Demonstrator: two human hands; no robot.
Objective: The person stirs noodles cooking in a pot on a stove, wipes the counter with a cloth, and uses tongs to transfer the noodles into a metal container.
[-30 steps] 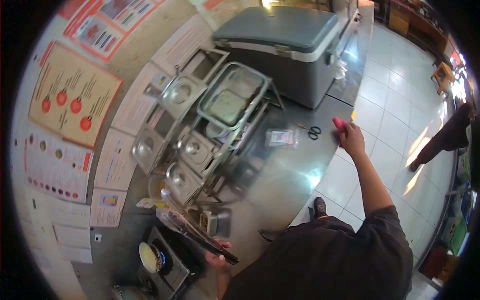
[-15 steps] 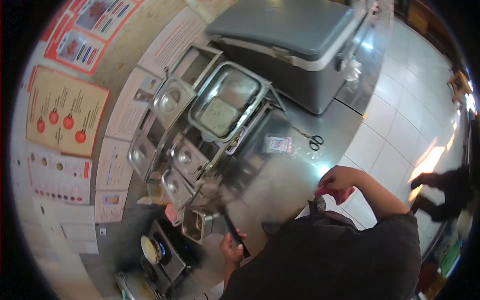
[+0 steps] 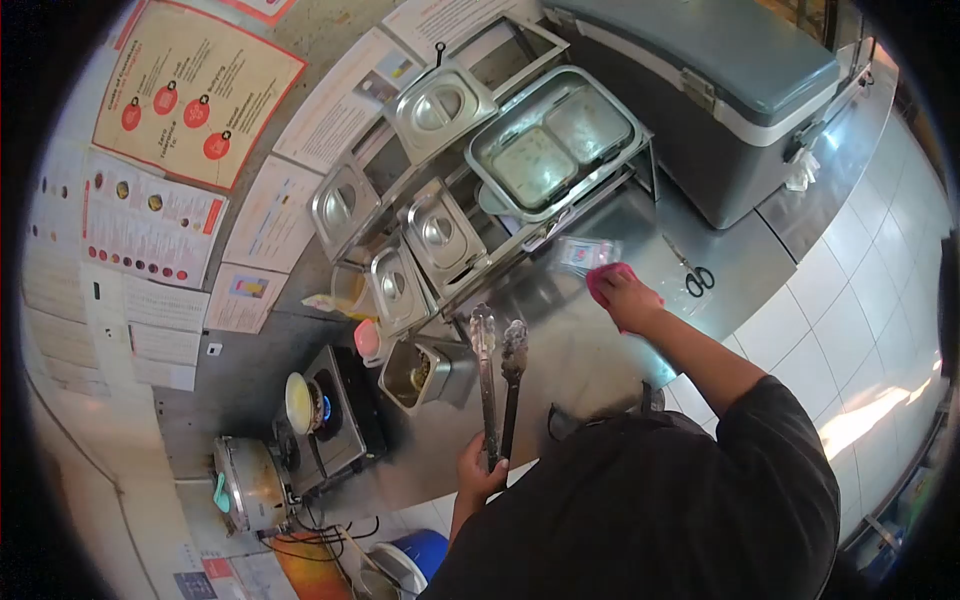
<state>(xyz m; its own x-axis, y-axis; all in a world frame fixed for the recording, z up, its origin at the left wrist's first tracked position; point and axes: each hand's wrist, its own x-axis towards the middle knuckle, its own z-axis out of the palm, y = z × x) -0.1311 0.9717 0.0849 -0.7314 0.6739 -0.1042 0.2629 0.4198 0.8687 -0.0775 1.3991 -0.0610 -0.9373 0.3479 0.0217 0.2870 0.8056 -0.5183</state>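
Note:
My left hand (image 3: 479, 476) is wrapped around the handle end of a pair of metal tongs (image 3: 487, 390), whose arms stand apart over the steel counter (image 3: 560, 370). The tongs' scalloped tips look smeared with something pale and dark. My right hand (image 3: 632, 304) presses a pink-red cloth (image 3: 602, 280) down at the counter. Right beside the cloth lies a small clear plastic packet (image 3: 587, 254) with a printed label. A pair of scissors (image 3: 694, 275) rests a little to the right of that hand.
A steel rack holds lidded pans (image 3: 442, 230) and a large open tray (image 3: 490, 150). Back right stands a grey cooler box (image 3: 690, 140). At lower left, a small pan (image 3: 300, 403) sits over a blue flame on a gas stove (image 3: 350, 400), with a large pot (image 3: 250, 485) nearby.
My right hand has moved with the cloth from the counter's edge onto the counter by the packet. The tongs, blurred earlier, now show spread arms. The whole view has shifted.

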